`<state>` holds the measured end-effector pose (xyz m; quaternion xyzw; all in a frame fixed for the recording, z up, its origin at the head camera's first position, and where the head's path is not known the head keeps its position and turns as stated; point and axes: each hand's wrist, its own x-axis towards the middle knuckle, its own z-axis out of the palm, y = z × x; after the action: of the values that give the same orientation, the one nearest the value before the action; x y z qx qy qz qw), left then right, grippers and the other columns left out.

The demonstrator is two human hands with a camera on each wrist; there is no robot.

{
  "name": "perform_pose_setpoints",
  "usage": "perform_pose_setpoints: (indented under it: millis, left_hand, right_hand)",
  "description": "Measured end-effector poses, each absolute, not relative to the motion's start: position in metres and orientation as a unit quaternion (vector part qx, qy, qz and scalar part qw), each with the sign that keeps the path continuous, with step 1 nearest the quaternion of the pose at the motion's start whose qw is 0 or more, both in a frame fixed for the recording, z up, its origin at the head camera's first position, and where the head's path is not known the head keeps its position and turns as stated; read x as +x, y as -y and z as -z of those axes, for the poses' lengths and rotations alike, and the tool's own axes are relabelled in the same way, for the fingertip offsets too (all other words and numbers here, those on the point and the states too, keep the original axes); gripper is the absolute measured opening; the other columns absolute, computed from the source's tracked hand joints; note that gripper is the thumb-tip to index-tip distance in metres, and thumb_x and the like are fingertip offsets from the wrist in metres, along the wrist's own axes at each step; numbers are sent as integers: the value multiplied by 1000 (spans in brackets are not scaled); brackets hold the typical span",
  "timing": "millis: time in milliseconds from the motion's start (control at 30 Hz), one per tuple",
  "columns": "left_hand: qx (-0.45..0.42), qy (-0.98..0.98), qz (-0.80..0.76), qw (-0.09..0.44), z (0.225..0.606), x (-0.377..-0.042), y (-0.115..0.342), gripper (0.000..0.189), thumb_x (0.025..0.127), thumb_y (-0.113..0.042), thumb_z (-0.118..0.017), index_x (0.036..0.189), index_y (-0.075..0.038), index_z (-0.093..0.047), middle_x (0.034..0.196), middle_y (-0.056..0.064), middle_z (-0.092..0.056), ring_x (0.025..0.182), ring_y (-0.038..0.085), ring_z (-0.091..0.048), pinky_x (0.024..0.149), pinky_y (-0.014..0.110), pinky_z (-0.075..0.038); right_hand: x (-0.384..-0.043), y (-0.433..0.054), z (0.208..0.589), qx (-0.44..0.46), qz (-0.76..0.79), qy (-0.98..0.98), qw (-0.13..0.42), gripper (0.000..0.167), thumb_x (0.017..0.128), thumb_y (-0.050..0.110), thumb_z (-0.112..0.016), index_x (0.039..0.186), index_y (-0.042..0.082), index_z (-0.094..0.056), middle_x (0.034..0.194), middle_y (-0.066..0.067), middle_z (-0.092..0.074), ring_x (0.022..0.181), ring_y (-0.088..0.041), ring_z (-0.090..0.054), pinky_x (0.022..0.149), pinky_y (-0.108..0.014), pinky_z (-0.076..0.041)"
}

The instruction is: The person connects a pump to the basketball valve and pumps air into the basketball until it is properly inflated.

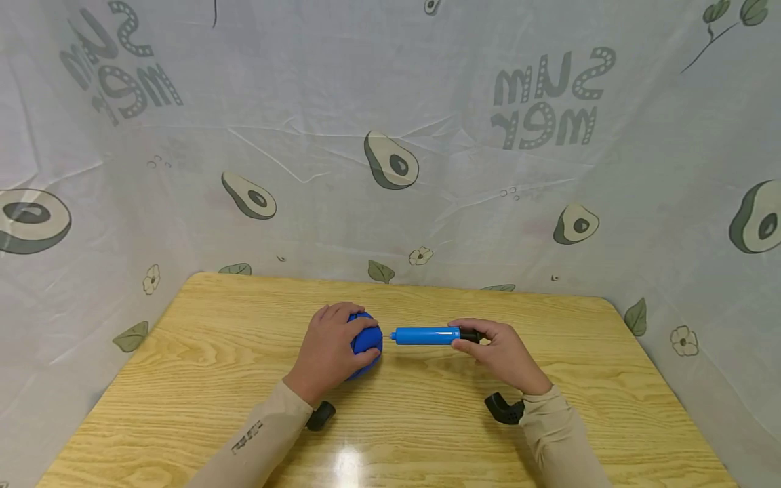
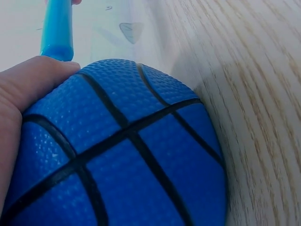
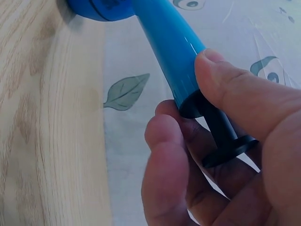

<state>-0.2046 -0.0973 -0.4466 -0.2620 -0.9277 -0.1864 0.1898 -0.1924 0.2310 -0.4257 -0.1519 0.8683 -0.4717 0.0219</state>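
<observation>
A small blue basketball (image 2: 155, 141) with black seams rests on the table, and my left hand (image 1: 332, 349) grips it from the left and above. My right hand (image 1: 503, 352) holds a light blue hand pump (image 1: 427, 335) level, thumb and fingers near the black end of its barrel. The pump's thin needle (image 1: 387, 336) points at the ball's right side; whether its tip is inside cannot be told. In the right wrist view the black plunger (image 3: 225, 136) stands partly out of the barrel, within the curl of my fingers.
Both hands work over a wood-grain table (image 1: 415, 420). A pale curtain (image 1: 317, 88) with avocado prints hangs behind and at both sides. Black curved pieces of the wrist gear (image 1: 503, 410) show under each forearm.
</observation>
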Motion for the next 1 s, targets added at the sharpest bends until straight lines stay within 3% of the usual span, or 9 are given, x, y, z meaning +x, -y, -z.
perform_pose_setpoints:
  millis: [300, 633, 1000]
  left_hand:
    - [-258, 932, 184, 175, 445, -204, 95, 45, 85, -48, -84, 123, -25, -75, 133, 6, -64, 127, 32, -57, 110, 60, -42]
    - [-265, 931, 184, 172, 445, -205, 94, 48, 86, -48, -82, 127, -25, -72, 134, 6, -63, 128, 32, -56, 110, 60, -41]
    - [-264, 924, 215, 172, 446, -207, 100, 53, 86, -48, -82, 131, -21, -72, 137, 9, -62, 128, 35, -55, 110, 60, -41]
  right_hand:
    - [-192, -235, 425, -149, 479, -864, 46, 38, 99, 25, -73, 134, 12, -69, 104, -9, -67, 82, -19, -60, 65, -35, -59]
    - [-193, -238, 425, -146, 483, -861, 57, 39, 100, 24, -71, 136, 10, -67, 106, -10, -66, 92, -36, -62, 69, -37, -62]
    - [-193, -244, 425, -134, 495, -857, 55, 40, 101, 26, -71, 137, 10, -66, 107, -12, -64, 94, -35, -63, 71, -40, -63]
